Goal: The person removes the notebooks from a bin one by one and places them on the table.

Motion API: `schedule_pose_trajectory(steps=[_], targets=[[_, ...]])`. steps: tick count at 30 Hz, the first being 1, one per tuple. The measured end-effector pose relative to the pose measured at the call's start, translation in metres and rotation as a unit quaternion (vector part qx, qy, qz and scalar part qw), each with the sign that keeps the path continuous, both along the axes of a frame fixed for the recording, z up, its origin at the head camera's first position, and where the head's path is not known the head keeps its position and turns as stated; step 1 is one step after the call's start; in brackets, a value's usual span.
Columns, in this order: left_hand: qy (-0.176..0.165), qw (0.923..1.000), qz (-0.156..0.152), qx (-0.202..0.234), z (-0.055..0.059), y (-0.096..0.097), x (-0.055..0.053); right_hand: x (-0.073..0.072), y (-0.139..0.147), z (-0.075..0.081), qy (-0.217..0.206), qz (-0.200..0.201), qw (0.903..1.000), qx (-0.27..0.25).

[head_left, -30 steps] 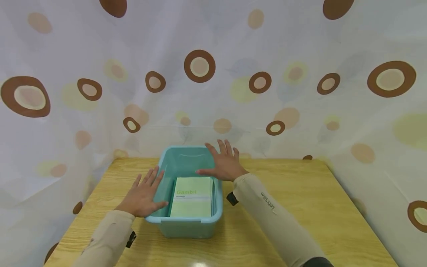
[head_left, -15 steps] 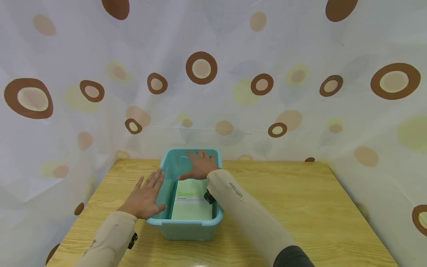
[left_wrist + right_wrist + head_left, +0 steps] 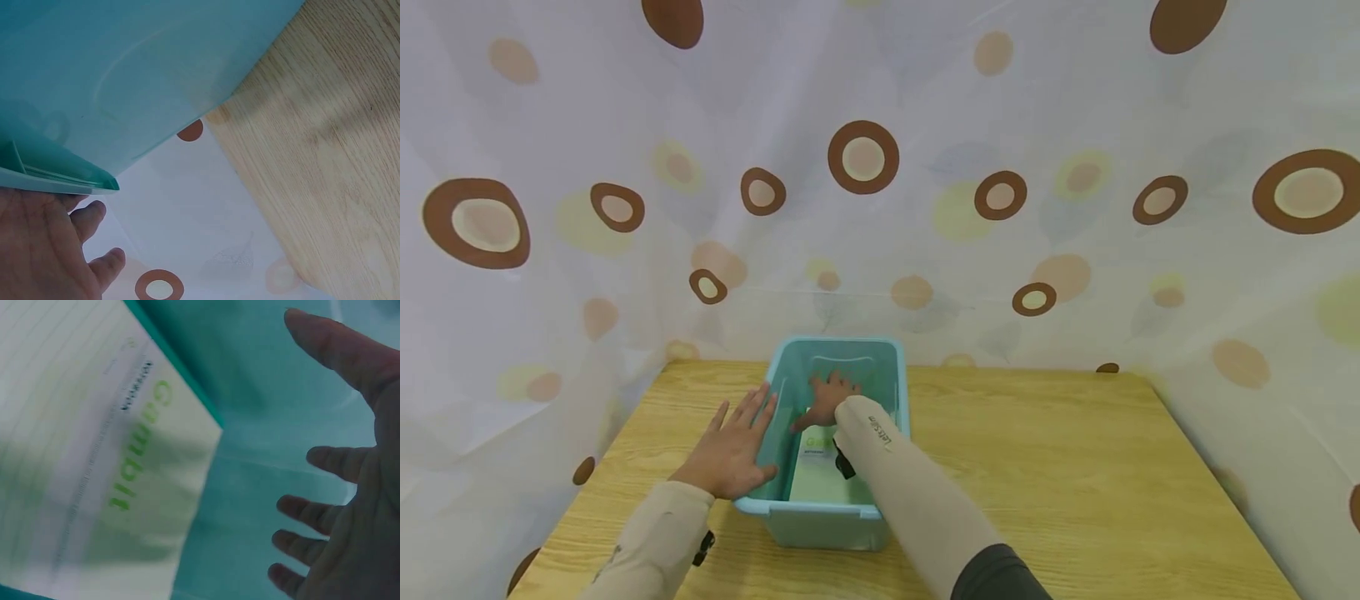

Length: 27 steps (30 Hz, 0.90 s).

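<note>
A light-blue plastic bin (image 3: 820, 530) stands on the table, with a pale green notebook (image 3: 820, 487) marked "Gambit" lying inside toward its near end. My left hand (image 3: 730, 454) rests on the bin's left rim, fingers straight; the left wrist view has the palm (image 3: 37, 250) right at the rim. Inside the bin, my right hand (image 3: 827, 402) reaches over the far end of the notebook with fingers spread. The right wrist view has the notebook (image 3: 94, 456) apart from the fingers (image 3: 312, 512), nothing between them. The right sleeve hides part of the notebook.
The bin is on a wooden table (image 3: 1037, 467), left of its middle. A pale curtain (image 3: 925, 100) with brown rings and spots hangs behind the table and along both sides.
My right hand has moved left from above the bin's right rim and down into the bin, over the notebook's far end. The left hand stays at the left rim. The view has shifted slightly.
</note>
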<state>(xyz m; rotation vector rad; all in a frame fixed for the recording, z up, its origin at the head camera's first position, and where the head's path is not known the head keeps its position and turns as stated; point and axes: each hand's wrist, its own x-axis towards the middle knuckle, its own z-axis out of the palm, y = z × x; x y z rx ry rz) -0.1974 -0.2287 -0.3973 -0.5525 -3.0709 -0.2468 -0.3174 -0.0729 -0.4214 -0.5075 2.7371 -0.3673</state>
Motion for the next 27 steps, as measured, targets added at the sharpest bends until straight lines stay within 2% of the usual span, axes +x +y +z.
schedule_pose_trajectory(steps=[5, 8, 9, 13, 16, 19, 22, 24, 27], targets=[[0.013, 0.9999, 0.001, -0.002, -0.001, -0.001, 0.001, -0.002, -0.009, -0.021, -0.020, 0.014, 0.9997, 0.000], [0.016, 0.9999, 0.001, -0.001, -0.001, -0.001, 0.002, -0.010, -0.011, -0.037, -0.040, 0.017, 0.9989, -0.016], [0.015, 0.9999, 0.002, 0.000, -0.001, -0.002, 0.002, -0.015, -0.011, -0.045, -0.039, 0.019, 0.9986, -0.028], [0.012, 0.9999, 0.003, 0.002, 0.001, -0.001, 0.001, -0.044, -0.013, -0.093, -0.008, 0.051, 0.9950, -0.085], [0.010, 0.9999, 0.002, 0.001, 0.001, 0.000, 0.001, -0.056, -0.013, -0.113, 0.007, 0.056, 0.9926, -0.108], [0.011, 0.9999, 0.001, -0.002, 0.002, 0.000, 0.001, -0.047, -0.013, -0.097, -0.017, 0.024, 0.9956, -0.089], [0.010, 0.9999, 0.002, -0.002, 0.003, 0.000, 0.001, -0.038, -0.016, -0.077, -0.055, -0.009, 0.9974, -0.044], [0.007, 1.0000, 0.004, 0.000, 0.003, 0.000, 0.001, -0.029, -0.016, -0.063, -0.071, -0.016, 0.9973, -0.010], [0.001, 1.0000, 0.005, 0.000, 0.003, -0.001, 0.001, -0.022, -0.015, -0.055, -0.067, -0.005, 0.9976, 0.017]])
